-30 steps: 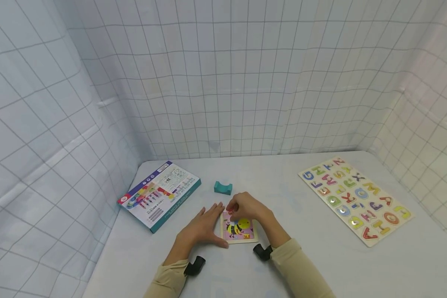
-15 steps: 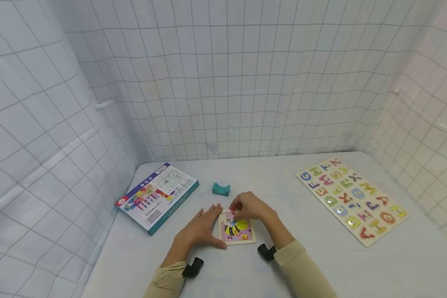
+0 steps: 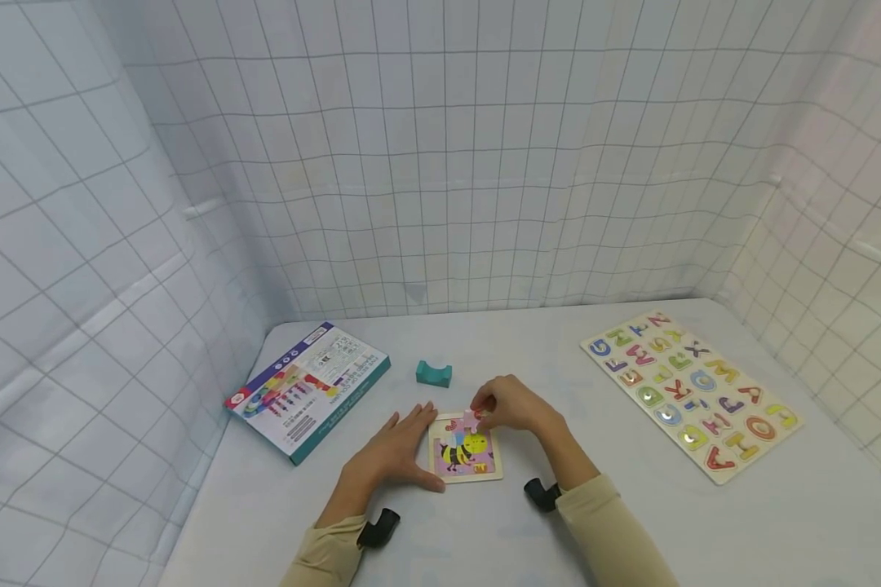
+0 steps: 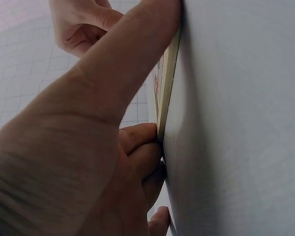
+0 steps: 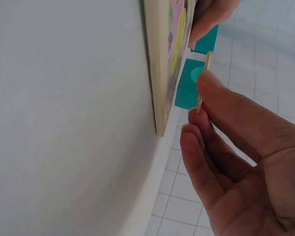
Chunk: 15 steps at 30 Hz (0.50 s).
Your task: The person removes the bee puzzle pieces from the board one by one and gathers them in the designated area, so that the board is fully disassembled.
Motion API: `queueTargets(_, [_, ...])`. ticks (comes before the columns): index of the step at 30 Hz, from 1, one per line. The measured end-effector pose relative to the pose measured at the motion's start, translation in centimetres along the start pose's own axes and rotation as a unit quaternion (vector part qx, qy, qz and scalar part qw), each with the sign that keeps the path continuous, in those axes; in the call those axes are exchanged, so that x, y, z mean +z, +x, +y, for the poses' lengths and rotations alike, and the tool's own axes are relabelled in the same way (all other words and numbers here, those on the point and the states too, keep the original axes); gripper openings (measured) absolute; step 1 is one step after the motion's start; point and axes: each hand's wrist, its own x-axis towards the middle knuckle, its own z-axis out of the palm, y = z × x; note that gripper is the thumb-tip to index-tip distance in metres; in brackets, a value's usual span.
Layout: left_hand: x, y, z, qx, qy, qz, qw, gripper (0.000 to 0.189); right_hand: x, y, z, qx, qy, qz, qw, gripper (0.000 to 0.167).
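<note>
A small square bee jigsaw puzzle (image 3: 477,479) with a pale wooden frame lies flat in front of me. My left hand (image 3: 392,455) rests along its left side, fingers extended and spread, thumb near the lower left corner and fingertips by the upper left one. Over the puzzle's upper right part, my right hand (image 3: 517,405) pinches a thin pink puzzle piece (image 3: 472,421) between thumb and fingers. In the right wrist view that piece (image 5: 208,61) stands edge-on, apart from the board. A red heart shows in the puzzle's upper left; the right fingers cover its upper right corner.
Behind the puzzle sits a teal block (image 3: 434,374) with a curved notch. A flat printed box (image 3: 308,391) lies at the left, and a wooden alphabet board (image 3: 693,391) at the right. White grid-patterned cloth (image 3: 440,163) encloses the table's back and sides.
My right hand has moved rightward along the puzzle's top with the pink piece, uncovering the heart at upper left. My left hand keeps its place at the frame.
</note>
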Motion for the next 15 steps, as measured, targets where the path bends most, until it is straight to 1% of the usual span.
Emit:
queueTargets(3, [0.0,0.1,0.0,-0.002,-0.001,-0.001,1.0,0.117,-0.3,-0.3,0.3,0.011,0.002,0.005,0.9999,0.025])
queueTargets(11, [0.1,0.1,0.1,-0.007,0.0,0.002,1.0,0.116,-0.9,-1.0,1.6,0.036,-0.012,0.011,0.9992,0.023])
queueTargets(15, [0.1,0.0,0.2,-0.005,-0.002,0.001,1.0,0.117,-1.2,-1.4,2.2,0.036,-0.016,0.016,0.9991,0.022])
